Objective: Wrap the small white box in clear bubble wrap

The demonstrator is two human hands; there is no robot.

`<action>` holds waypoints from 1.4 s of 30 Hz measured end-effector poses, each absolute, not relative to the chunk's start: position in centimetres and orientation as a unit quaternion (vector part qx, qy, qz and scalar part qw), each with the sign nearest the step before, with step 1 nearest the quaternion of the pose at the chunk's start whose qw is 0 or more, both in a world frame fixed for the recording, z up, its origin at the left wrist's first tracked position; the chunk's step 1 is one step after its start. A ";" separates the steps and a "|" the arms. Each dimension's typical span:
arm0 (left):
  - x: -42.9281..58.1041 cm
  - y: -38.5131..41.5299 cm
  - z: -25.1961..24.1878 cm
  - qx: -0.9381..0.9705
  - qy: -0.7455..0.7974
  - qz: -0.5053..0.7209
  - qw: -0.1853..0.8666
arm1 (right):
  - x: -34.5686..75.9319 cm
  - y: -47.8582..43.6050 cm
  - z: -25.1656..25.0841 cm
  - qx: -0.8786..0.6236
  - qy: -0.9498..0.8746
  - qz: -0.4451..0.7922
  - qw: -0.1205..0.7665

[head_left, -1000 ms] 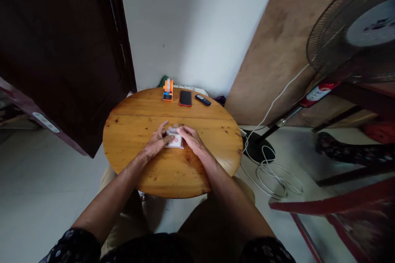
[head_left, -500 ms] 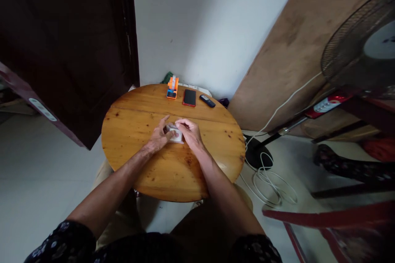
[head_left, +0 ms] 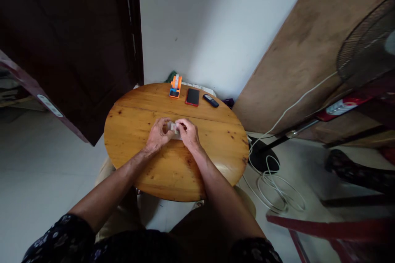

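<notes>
A small whitish packet (head_left: 175, 130) lies near the middle of the round wooden table (head_left: 129, 147), partly covered by fingers. My left hand (head_left: 159, 133) curls round its left side, thumb pressed on it. From the right, my right hand (head_left: 188, 133) pinches the packet's upper right part between thumb and fingers. What exactly the packet contains is too small to tell.
At the table's far edge stand an orange tape dispenser (head_left: 175, 87), a dark phone with red edges (head_left: 192, 96) and a small black handset (head_left: 210, 100). A fan base (head_left: 263, 156) and coiled white cable (head_left: 277, 189) are on the floor at right.
The fingers of my left hand have curled in further round the packet, and less of it shows. My right hand has shifted slightly. The whole view has moved a little.
</notes>
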State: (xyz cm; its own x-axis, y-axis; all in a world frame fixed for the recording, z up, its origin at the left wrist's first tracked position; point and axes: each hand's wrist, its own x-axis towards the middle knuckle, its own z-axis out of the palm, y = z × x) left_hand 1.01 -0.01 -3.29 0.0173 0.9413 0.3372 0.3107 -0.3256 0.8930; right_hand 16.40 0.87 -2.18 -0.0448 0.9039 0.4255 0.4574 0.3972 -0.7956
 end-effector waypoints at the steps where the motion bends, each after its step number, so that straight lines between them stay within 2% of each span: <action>1: 1.0 -0.4 -3.1 0.658 0.483 0.497 0.294 | 16.4 1.0 -2.2 -0.494 -0.675 0.248 0.490; 7: 1.0 -1.3 -2.5 0.710 0.484 0.459 0.226 | 16.6 1.4 -2.4 -0.492 -0.637 0.277 0.524; 12: 1.0 -1.0 -2.6 0.703 0.497 0.452 0.231 | 16.8 1.2 -2.2 -0.491 -0.653 0.254 0.518; 34: 0.6 -0.7 -3.8 0.706 0.463 0.489 0.217 | 19.2 -0.5 -0.7 -0.432 -0.743 0.288 0.423; 37: 0.7 -0.7 -3.8 0.705 0.463 0.487 0.226 | 19.4 -0.8 -0.2 -0.435 -0.735 0.288 0.433; 42: 0.8 -0.7 -3.8 0.700 0.468 0.484 0.238 | 19.8 -0.7 0.1 -0.437 -0.692 0.282 0.500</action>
